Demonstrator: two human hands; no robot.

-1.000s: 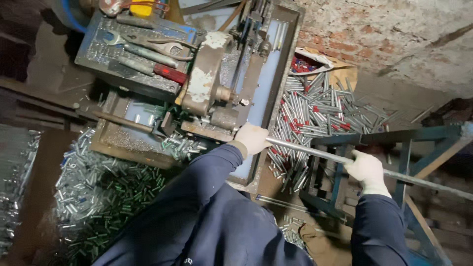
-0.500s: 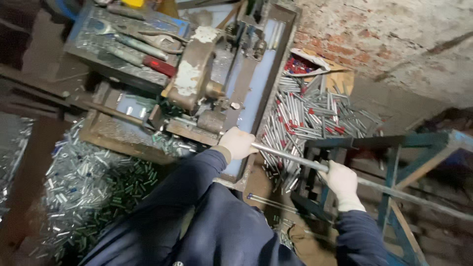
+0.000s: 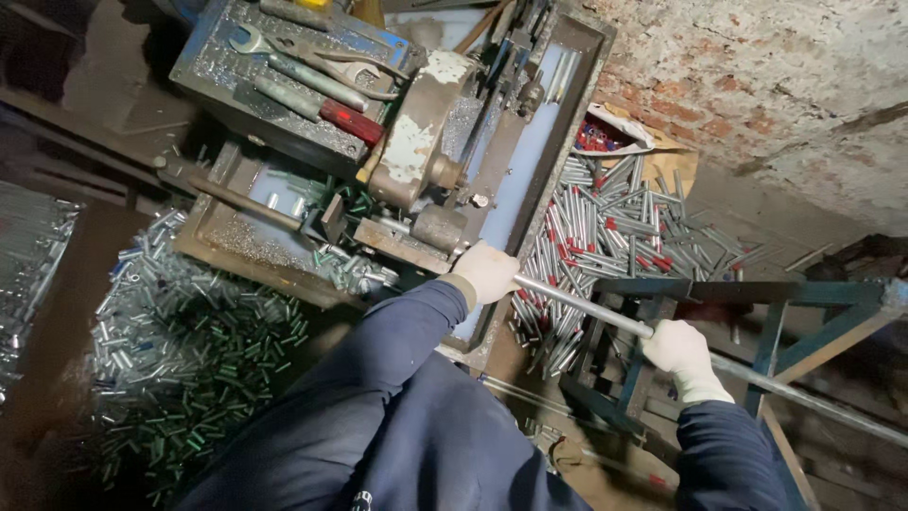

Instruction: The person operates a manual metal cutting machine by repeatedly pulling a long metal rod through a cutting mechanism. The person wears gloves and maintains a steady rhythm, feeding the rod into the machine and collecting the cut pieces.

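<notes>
Beside the brick wall (image 3: 776, 85), my left hand (image 3: 484, 273) and right hand (image 3: 679, 348) both clench one long, grey metal rod (image 3: 582, 305) between them.

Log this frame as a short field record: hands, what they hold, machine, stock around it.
left hand: gloved, gripping the long metal rod at its end by the machine
right hand: gloved, gripping the same rod farther back
machine: grimy bench cutting machine in a metal tray
tools: wrenches on the machine's top
cut pieces: pile of short tubes, left
stock: longer tubes, some red-tipped, by the brick wall
support: blue steel stand under the rod
</notes>
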